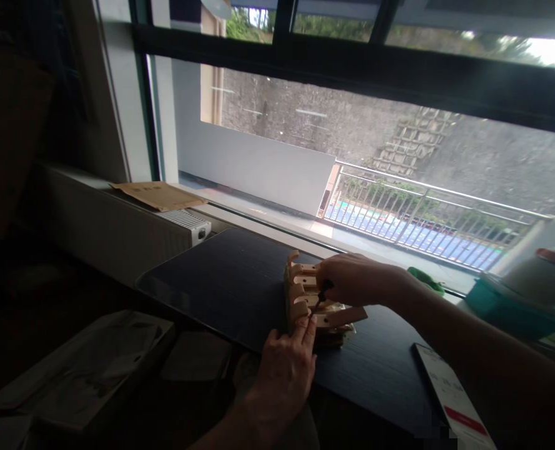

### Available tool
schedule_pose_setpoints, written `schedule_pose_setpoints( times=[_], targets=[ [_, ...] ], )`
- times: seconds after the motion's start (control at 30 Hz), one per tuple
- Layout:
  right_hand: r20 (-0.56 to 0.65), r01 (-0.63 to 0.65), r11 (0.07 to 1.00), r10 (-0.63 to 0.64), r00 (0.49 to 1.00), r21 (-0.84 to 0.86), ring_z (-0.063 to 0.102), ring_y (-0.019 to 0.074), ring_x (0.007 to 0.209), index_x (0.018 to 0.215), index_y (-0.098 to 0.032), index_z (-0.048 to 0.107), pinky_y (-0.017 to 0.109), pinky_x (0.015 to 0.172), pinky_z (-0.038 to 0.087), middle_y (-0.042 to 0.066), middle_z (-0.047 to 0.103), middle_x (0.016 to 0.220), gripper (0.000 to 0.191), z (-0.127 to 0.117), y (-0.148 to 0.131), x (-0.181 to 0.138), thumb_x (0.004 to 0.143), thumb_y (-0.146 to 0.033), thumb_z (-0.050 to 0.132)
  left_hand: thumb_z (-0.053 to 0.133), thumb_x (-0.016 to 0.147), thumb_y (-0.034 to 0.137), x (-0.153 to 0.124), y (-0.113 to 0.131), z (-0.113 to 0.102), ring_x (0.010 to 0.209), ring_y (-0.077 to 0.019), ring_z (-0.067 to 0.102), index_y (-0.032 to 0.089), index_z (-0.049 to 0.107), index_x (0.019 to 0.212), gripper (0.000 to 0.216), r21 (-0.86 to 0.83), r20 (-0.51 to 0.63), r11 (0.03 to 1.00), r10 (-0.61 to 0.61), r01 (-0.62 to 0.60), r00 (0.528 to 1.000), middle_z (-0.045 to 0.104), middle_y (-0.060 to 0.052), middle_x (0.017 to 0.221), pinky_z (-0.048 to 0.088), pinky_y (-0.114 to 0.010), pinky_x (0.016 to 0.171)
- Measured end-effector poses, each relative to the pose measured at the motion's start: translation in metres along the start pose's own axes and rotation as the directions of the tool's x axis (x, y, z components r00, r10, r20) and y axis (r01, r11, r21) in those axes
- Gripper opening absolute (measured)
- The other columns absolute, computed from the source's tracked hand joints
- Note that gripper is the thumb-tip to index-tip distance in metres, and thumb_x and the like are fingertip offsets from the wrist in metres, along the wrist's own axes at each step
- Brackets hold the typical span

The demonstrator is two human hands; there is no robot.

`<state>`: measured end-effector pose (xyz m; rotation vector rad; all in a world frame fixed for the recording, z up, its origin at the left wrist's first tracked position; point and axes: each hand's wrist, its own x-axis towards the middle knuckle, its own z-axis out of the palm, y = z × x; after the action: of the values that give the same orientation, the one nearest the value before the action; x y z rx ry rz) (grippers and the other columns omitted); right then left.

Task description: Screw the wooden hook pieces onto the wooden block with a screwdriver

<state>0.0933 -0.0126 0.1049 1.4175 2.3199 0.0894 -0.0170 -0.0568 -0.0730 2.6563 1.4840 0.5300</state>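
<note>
A light wooden rack with curved hooks (299,290) lies on a stack, partly wrapped in clear plastic, on the dark table. My right hand (345,278) is closed round the dark handle of a screwdriver (323,294), whose shaft slants down to the wood. Close to its tip, the fingertips of my left hand (289,359) press on the near end of the rack and steady it. Whether a screw sits under the tip is too small to tell. A flat wooden strip (343,317) with a dark hole sticks out at the right.
The dark table (221,275) stands against a large window. A brown envelope (160,195) lies on the white radiator (132,228) at left. On the right are a white box with a red band (460,400), a teal bin (507,306) and a green cloth (426,281). An open carton (90,369) sits lower left.
</note>
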Motion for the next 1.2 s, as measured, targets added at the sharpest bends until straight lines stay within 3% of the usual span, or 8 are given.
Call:
schedule_pose_setpoints(
  times=[0.17,0.3,0.43,0.67,0.83,0.97,1.1,1.2],
  targets=[
    [-0.038,-0.063,0.998,0.064,0.997,0.011,0.054,0.0137,0.068,0.079,-0.016,0.065,0.024,0.056,0.032,0.005,0.063,0.079,0.018,0.004,-0.007,0.003,0.081,-0.026,0.050,0.048,0.085,0.022,0.000,0.001,0.000,0.091,-0.0237,0.063,0.013,0.033,0.140,0.058,0.005,0.002,1.000,0.002,-0.002,1.000,0.039,-0.013,0.142,0.044,-0.041,0.084],
    [-0.033,-0.115,0.993,0.115,0.993,0.002,0.054,0.0160,0.067,0.085,-0.015,0.067,0.026,0.055,0.032,0.006,0.064,0.077,0.023,-0.001,-0.012,0.003,0.081,-0.032,0.051,0.047,0.085,0.022,0.000,0.001,0.000,0.090,-0.0236,0.063,0.013,0.032,0.140,0.058,0.012,0.006,1.000,-0.007,0.007,1.000,0.037,-0.014,0.142,0.044,-0.041,0.084],
    [0.038,-0.059,0.994,0.055,0.998,0.097,0.053,0.0134,0.063,0.097,-0.018,0.067,0.024,0.053,0.032,0.004,0.065,0.078,0.027,-0.010,-0.006,0.002,0.072,-0.024,0.057,0.046,0.085,0.021,0.001,0.001,-0.001,0.090,-0.0240,0.063,0.012,0.031,0.141,0.058,0.005,0.005,1.000,0.005,-0.005,1.000,0.036,-0.013,0.143,0.044,-0.043,0.085],
    [0.082,0.012,0.970,-0.033,0.996,0.243,0.051,0.0100,0.062,0.094,-0.017,0.067,0.020,0.051,0.033,0.002,0.065,0.079,0.025,-0.004,0.007,0.009,0.077,-0.024,0.050,0.046,0.085,0.021,0.000,0.000,0.002,0.096,-0.0249,0.061,0.014,0.031,0.140,0.058,-0.025,-0.007,1.000,0.004,-0.004,1.000,0.037,-0.012,0.143,0.043,-0.044,0.087],
    [0.029,-0.072,0.958,0.067,0.997,0.276,0.048,0.0102,0.057,0.085,-0.018,0.065,0.022,0.048,0.032,0.002,0.062,0.073,0.029,0.012,0.012,0.014,0.080,-0.038,0.046,0.048,0.084,0.020,0.001,-0.001,0.002,0.103,-0.0254,0.059,0.016,0.034,0.139,0.057,-0.056,0.006,0.998,-0.009,0.009,1.000,0.042,-0.011,0.140,0.043,-0.042,0.086],
    [-0.024,-0.106,0.968,0.115,0.993,0.226,0.047,0.0106,0.055,0.080,-0.018,0.066,0.023,0.049,0.030,0.002,0.061,0.070,0.035,0.011,0.008,0.011,0.081,-0.044,0.043,0.048,0.084,0.020,0.000,-0.001,0.002,0.097,-0.0247,0.062,0.015,0.034,0.139,0.057,-0.032,-0.014,0.999,-0.007,0.007,1.000,0.040,-0.013,0.141,0.043,-0.042,0.086],
    [-0.061,-0.047,0.983,0.059,0.996,0.175,0.050,0.0118,0.062,0.090,-0.023,0.067,0.024,0.053,0.029,0.001,0.063,0.075,0.021,0.000,-0.001,0.003,0.074,-0.030,0.056,0.047,0.084,0.021,-0.001,0.000,0.001,0.091,-0.0238,0.063,0.013,0.033,0.140,0.057,-0.010,-0.016,1.000,0.000,0.000,1.000,0.037,-0.013,0.142,0.043,-0.043,0.086],
    [-0.070,0.025,0.988,-0.014,0.997,0.155,0.048,0.0100,0.060,0.083,-0.021,0.067,0.023,0.053,0.028,0.001,0.061,0.072,0.017,-0.003,-0.005,0.002,0.072,-0.019,0.054,0.046,0.085,0.020,-0.001,0.001,0.001,0.090,-0.0235,0.063,0.013,0.031,0.140,0.058,-0.010,-0.017,1.000,-0.005,0.004,1.000,0.038,-0.011,0.142,0.042,-0.044,0.086]
  ],
)
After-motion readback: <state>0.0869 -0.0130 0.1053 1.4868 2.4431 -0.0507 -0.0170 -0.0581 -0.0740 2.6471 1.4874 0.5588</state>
